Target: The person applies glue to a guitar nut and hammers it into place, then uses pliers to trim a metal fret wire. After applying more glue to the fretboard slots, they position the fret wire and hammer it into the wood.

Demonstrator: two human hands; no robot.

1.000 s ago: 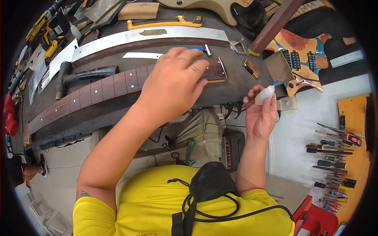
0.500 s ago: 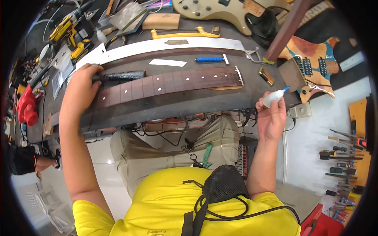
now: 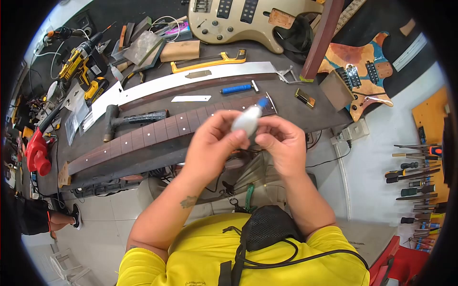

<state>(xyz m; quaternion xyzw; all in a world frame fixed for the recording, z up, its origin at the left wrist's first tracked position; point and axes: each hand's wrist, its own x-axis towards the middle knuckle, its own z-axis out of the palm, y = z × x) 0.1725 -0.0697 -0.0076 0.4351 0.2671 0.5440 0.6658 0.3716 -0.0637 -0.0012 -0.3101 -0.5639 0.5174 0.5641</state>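
The squeeze bottle point(image 3: 244, 126) is now brought to centre, gripped in the left hand point(image 3: 213, 143), which is drawn away from the hammer point(image 3: 138, 118) at nine o'clock; the right hand point(image 3: 282, 145) is curled at three o'clock, its grip unclear. The fretboard point(image 3: 164, 129) is left unheld.

The white bottle point(image 3: 245, 125) is blurred, and the hands point(image 3: 212, 145) hide part of the fretboard point(image 3: 161, 129).
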